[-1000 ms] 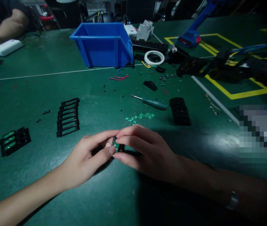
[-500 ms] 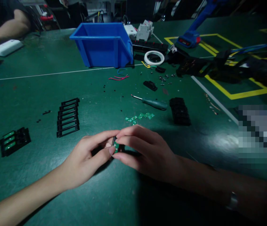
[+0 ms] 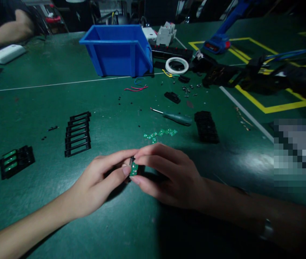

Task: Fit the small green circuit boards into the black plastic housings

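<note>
Between my two hands is a small black plastic housing with a green circuit board (image 3: 134, 168) showing in it. My left hand (image 3: 99, 181) grips its left side, the thumb resting at the board's edge. From the right, my right hand (image 3: 169, 172) pinches the same piece at top and bottom; its far side is hidden by the fingers. Just beyond my hands lie several small green circuit boards (image 3: 160, 134). A screwdriver (image 3: 177, 118) with a green handle rests behind them.
A row of black frames (image 3: 77, 135) and a black holder with green boards (image 3: 16, 162) lie left. Right is a stack of black parts (image 3: 206, 126). Farther back are a blue bin (image 3: 116, 57), a tape roll (image 3: 177, 66), screws and a cordless tool (image 3: 217, 44). Another person's arm (image 3: 9, 32) is far left.
My left thumb has drawn back slightly to the left, so more of the green board shows. Both hands otherwise keep their place around the piece.
</note>
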A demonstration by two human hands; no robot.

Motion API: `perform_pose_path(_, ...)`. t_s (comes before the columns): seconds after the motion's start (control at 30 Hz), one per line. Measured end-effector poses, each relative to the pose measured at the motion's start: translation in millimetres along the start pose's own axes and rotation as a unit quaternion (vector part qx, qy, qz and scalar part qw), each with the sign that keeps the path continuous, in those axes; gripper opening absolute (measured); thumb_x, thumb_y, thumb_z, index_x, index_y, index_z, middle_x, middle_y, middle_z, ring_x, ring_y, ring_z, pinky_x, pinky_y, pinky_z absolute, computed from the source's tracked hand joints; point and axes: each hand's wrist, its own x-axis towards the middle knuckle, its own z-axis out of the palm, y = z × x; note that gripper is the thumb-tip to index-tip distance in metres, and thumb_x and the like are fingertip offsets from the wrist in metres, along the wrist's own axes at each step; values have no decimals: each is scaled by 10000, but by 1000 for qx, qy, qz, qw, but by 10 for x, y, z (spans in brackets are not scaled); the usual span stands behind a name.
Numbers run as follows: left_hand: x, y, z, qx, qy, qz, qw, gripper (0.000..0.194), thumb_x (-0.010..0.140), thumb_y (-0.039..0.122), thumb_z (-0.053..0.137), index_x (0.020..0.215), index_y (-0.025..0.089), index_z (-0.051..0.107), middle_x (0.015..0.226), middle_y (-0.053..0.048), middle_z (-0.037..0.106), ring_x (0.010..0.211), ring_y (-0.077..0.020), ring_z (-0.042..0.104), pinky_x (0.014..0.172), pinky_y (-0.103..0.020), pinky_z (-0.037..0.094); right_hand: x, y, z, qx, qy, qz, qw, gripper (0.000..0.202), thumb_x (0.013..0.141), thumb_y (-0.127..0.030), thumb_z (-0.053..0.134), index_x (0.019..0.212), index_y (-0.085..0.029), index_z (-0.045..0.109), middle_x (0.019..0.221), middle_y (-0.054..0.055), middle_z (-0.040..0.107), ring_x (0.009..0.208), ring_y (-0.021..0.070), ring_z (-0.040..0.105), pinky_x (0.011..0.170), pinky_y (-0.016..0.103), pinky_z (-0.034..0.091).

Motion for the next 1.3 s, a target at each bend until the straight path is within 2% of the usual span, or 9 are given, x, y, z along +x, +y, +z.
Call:
perform_pose_path(0.17, -13, 3, 6, -15, 3, 3, 1000, 380, 1037, 306, 520, 1406, 273, 606, 1107, -26, 758, 947, -169, 686, 857, -255, 529, 4, -17, -1, 4, 11, 0, 1000, 197, 901, -156, 689, 1073, -182, 597, 1015, 72, 687, 902, 173, 676, 781, 301, 580)
perform_pose_path(0.23, -16, 0, 5, -20, 4, 1, 1000, 381, 1040, 300, 517, 1411, 282, 603, 1178, -29, 747, 950, -164, 685, 867, -257, 528, 2, -22, 4, 6, 16, 1, 1000, 214, 902, -151, 684, 1089, -195, 590, 1026, 68, 688, 909, 173, 679, 784, 300, 582)
perform_pose_path(0.47, -16, -29, 3, -32, 6, -4, 999, 389, 1028, 298, 532, 1410, 268, 604, 1019, -25, 759, 891, -171, 677, 828, -266, 535, -9, -20, 17, 5, 27, -2, 1000, 241, 888, -140, 698, 1097, -193, 591, 1025, 68, 686, 926, 182, 683, 797, 309, 589)
perform_pose_path(0.8, -16, -54, 32, -43, 10, -11, 999, 381, 1015, 284, 551, 1389, 252, 618, 979, -30, 742, 860, -167, 663, 840, -277, 539, -10, -22, 13, -8, 31, -13, 999, 244, 896, -148, 696, 1112, -203, 596, 1036, 68, 688, 945, 185, 686, 816, 311, 591)
perform_pose_path(1.3, -12, -56, 38, 7, 21, 25, 999, 354, 1006, 274, 553, 1350, 250, 637, 978, -26, 749, 914, -179, 694, 830, -264, 556, -3, -4, 9, 6, 2, -7, 1000, 206, 912, -152, 694, 1098, -171, 610, 1075, 83, 674, 961, 172, 670, 828, 297, 592)
